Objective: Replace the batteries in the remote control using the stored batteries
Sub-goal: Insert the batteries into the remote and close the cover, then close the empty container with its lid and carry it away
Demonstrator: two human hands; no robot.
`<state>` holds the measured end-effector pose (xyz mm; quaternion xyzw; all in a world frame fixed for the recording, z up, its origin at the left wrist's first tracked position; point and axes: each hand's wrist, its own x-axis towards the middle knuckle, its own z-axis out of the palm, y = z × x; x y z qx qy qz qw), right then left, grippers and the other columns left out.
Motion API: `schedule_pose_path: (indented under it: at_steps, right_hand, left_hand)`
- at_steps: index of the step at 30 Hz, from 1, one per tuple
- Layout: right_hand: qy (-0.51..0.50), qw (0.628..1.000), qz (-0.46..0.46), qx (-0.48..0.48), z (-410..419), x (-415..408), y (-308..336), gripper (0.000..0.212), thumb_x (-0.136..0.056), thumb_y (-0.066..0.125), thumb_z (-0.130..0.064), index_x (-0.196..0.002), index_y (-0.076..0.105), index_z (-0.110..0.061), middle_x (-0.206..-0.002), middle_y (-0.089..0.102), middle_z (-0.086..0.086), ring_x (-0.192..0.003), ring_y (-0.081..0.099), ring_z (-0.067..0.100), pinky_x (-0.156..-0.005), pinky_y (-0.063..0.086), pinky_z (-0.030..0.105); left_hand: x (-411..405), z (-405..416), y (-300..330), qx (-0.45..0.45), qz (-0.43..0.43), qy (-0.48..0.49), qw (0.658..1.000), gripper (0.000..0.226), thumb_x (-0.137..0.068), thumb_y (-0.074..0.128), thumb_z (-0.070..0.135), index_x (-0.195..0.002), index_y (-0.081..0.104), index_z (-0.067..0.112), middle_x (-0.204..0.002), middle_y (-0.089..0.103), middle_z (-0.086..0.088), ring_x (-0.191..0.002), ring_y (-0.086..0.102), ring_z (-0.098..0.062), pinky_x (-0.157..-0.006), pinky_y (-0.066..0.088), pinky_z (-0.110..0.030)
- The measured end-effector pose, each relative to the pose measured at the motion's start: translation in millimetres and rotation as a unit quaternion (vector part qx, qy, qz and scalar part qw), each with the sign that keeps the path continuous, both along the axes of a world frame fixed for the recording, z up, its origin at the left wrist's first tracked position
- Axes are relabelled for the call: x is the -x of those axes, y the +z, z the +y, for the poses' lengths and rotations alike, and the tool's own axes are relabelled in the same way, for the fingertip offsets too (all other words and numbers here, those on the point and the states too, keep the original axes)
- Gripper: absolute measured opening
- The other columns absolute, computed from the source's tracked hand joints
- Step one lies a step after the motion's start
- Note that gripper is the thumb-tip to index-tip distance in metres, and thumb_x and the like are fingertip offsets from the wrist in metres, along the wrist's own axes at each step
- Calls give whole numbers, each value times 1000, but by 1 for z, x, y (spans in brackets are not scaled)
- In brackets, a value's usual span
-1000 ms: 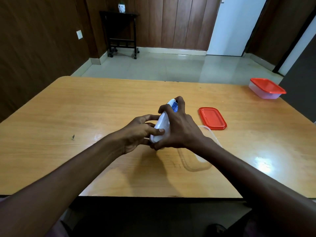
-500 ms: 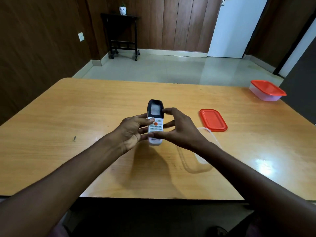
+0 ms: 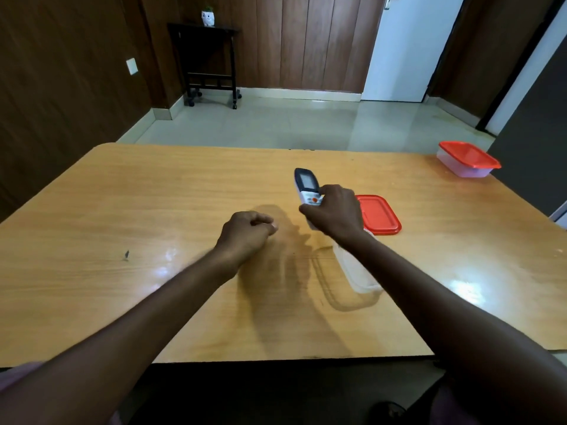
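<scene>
Nearest the viewer, two bare forearms reach out over the near edge of the wooden bench (image 3: 129, 194). Under the right forearm lies an open clear plastic container (image 3: 357, 271), partly hidden by the arm, so its contents cannot be made out. Just left of that container, the left hand (image 3: 245, 233) hovers above the bench with its fingers curled into a loose fist, holding nothing that can be seen. Just beyond the container, the right hand (image 3: 336, 210) grips the lower part of the remote control (image 3: 306, 185), fingers wrapped over its sides; the remote is face up, its dark display end pointing away from the viewer and its orange button just clear of the knuckles. A loose red lid (image 3: 380, 213) lies flat on the bench just beyond the container, beside the right hand. Well beyond the container, at the far right corner of the bench, sits a second container with a red lid (image 3: 468, 159) closed on it.
</scene>
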<state>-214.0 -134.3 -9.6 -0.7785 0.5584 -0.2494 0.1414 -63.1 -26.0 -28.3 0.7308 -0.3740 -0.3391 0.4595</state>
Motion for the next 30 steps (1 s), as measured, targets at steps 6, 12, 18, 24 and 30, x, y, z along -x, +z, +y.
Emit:
schedule_pose_path:
  at_steps: [6,12,18,24,30]
  right_hand:
    - [-34,995,79,-54,-51,2,-5,19,-74,70,-25,-84,59,-13,-103,70,16,-84,63,36,-62,39,31]
    - [-32,989,128,-62,-68,-8,-10,43,-75,73,-29,-112,64,-8,-113,68,13,-99,66,34,-64,40,33]
    - [-29,988,137,-64,-66,-6,-8,49,-75,76,-37,-115,64,-10,-110,68,11,-93,67,31,-65,51,35]
    - [-62,995,74,-34,-65,23,5,49,-77,62,-58,-65,53,-12,-77,64,7,-61,55,24,-51,33,27]
    - [-142,979,120,-82,-73,80,-3,64,-70,71,-64,-106,65,-11,-121,61,17,-120,50,39,-82,47,41]
  left_hand:
    - [8,2,-9,-56,-308,-119,942,40,-83,73,38,-120,69,24,-126,63,-1,-115,59,-20,-81,43,-29]
    - [10,0,-12,-87,-384,-154,906,46,-81,72,40,-123,69,22,-128,60,2,-115,59,-20,-79,44,-28]
    - [10,-2,-13,-83,-394,-155,902,47,-81,72,40,-124,69,20,-127,60,0,-116,59,-21,-77,41,-28]
    - [9,3,-12,-81,-393,-163,901,50,-81,72,43,-125,68,20,-127,59,1,-116,58,-20,-77,40,-27]
    - [13,4,-10,-81,-393,-163,901,46,-83,71,44,-122,68,19,-124,59,2,-113,57,-19,-83,47,-31]
